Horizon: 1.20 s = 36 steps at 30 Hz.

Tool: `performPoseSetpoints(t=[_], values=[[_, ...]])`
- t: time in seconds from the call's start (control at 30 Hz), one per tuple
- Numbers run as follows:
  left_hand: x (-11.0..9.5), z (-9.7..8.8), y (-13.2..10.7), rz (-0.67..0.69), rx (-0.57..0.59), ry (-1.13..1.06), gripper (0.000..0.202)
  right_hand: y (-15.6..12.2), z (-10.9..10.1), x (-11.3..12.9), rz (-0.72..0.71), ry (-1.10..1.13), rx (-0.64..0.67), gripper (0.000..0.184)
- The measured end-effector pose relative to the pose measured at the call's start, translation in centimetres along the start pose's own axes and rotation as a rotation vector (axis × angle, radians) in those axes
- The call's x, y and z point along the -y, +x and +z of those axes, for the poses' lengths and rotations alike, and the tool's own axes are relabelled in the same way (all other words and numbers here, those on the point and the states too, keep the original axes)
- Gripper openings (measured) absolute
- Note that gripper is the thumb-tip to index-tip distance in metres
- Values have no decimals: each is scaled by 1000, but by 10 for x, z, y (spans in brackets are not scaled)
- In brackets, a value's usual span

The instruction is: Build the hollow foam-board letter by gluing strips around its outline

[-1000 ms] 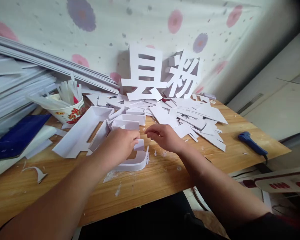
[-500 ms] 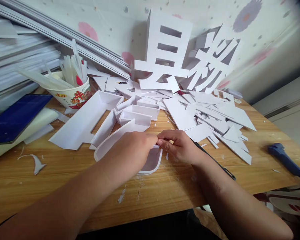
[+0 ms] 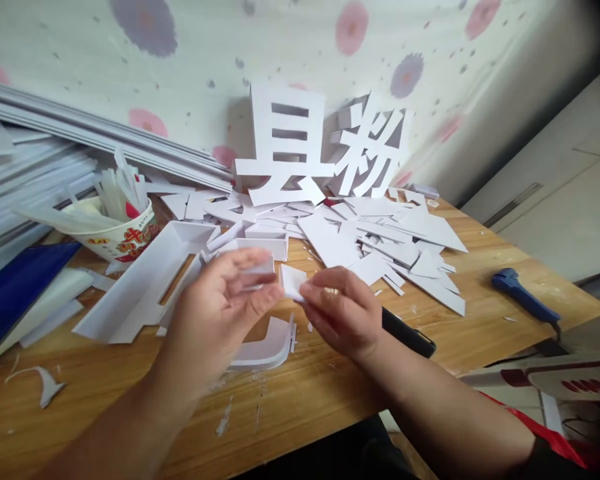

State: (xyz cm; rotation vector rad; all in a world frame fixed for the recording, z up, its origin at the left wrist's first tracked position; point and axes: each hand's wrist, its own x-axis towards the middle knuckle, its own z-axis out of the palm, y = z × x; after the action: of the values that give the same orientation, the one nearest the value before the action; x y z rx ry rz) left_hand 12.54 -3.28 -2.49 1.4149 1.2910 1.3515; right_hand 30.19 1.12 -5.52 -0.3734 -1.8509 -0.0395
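Note:
Raised above the wooden table point(image 3: 330, 387), my left hand point(image 3: 220, 313) curls its fingers round a small white foam piece point(image 3: 260, 270). My right hand point(image 3: 343, 310) pinches another small white piece point(image 3: 293, 280) by its edge, close beside the first. A black knife or tool point(image 3: 407, 333) lies under my right wrist; whether the hand grips it I cannot tell. Below the hands rests a curved white foam channel point(image 3: 267, 343). To its left lies a larger white letter part with raised walls point(image 3: 145, 283).
Two finished white characters point(image 3: 285, 143) point(image 3: 373, 150) lean on the flowered wall. White offcuts point(image 3: 390, 237) spread across the middle. A printed paper bowl with strips point(image 3: 115, 230) stands at left beside stacked white boards point(image 3: 35, 173) and a blue sheet point(image 3: 15, 287). A blue tool point(image 3: 523, 297) lies right.
Both hands lifted off the curved channel on the table and now hold small white pieces up in the air. The camera tilted back up.

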Motion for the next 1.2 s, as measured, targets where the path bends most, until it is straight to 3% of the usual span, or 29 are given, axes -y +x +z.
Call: performPoseSetpoints(t=[0.1,0.2,0.4,0.53,0.63,0.7,0.77,0.83,0.9,0.97,1.1,1.2], values=[[-1,8,-4,-122,367,-404,59,1,1,7,-76,-12,-72,28],[0,15,-7,-77,508,-591,78,0,4,9,-71,23,-162,30],[6,15,-7,-2,338,-528,50,1,14,19,20,94,-218,27],[7,12,-5,16,176,-516,39,1,10,30,26,164,-158,25],[4,12,-4,-32,99,-542,35,-7,-13,25,55,141,47,23],[2,12,-4,-69,82,-566,32,-15,-39,14,151,3,212,19],[0,12,-4,-105,83,-591,29,-23,-66,0,394,-278,381,19],[-2,11,-4,-143,75,-639,29,-31,-87,-12,658,-525,627,35],[-3,10,-4,-176,64,-707,29,-36,-100,-20,839,-594,844,50],[-4,9,-4,-194,77,-759,28,-40,-105,-24,904,-570,939,52],[-5,5,-3,-252,129,-777,31,-35,-107,-25,885,-526,899,32],[-5,3,0,-293,91,-835,30,-18,-103,-24,846,-353,745,31]])
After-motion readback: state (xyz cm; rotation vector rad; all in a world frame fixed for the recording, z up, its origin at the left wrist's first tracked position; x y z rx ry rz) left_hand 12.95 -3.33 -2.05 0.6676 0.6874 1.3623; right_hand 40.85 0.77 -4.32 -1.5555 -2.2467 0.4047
